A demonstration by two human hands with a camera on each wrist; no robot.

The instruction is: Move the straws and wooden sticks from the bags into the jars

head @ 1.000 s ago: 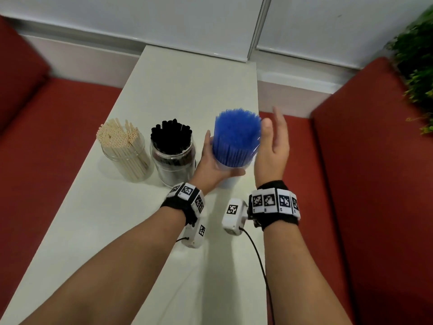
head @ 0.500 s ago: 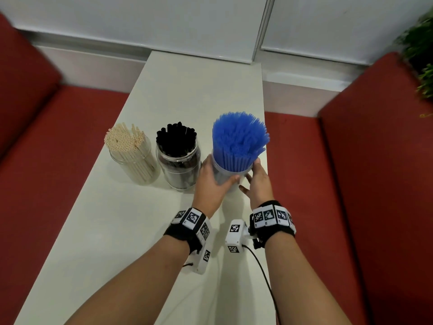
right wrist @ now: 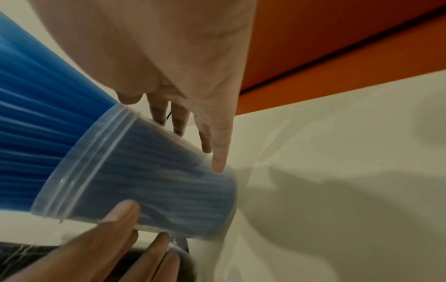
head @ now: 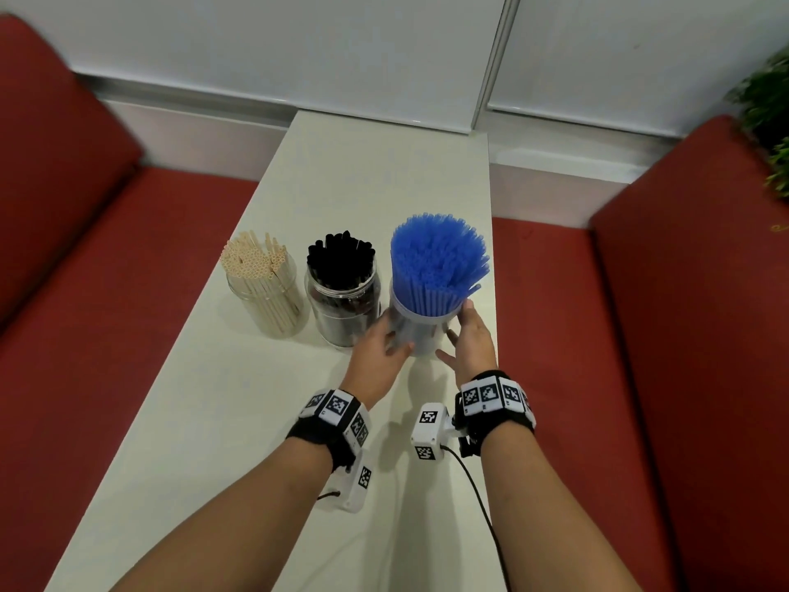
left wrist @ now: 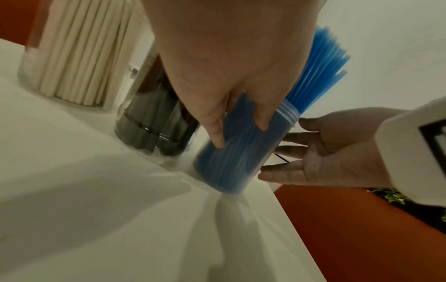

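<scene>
We are looking down on a pale surface [head: 222, 420] with three jars in a row near its right half. Our left hand [head: 375, 356] is wrapped on the left side of the clear plastic jar [head: 420, 331], fingers and thumb curled against its wall, which the left wrist view shows plainly. Our right hand [head: 469, 339] sits at the jar's right side, fingers straight and spread; in the right wrist view the fingertips [right wrist: 218, 164] lie along the wall, flat rather than gripping. The jar is packed with blue straws [head: 437, 262] that fan out wide above its rim. Its base looks down on the surface close to the right edge, though the wrist views are too skewed to tell whether it tilts. Just to its left stands a glass jar of black straws [head: 341, 262], near enough that our left knuckles are right by it. Left again, the jar of pale wooden sticks [head: 256, 267] stands upright. Red seat cushions [head: 597, 378] flank the surface on both sides, and a green plant [head: 768, 121] peeks in at upper right.
</scene>
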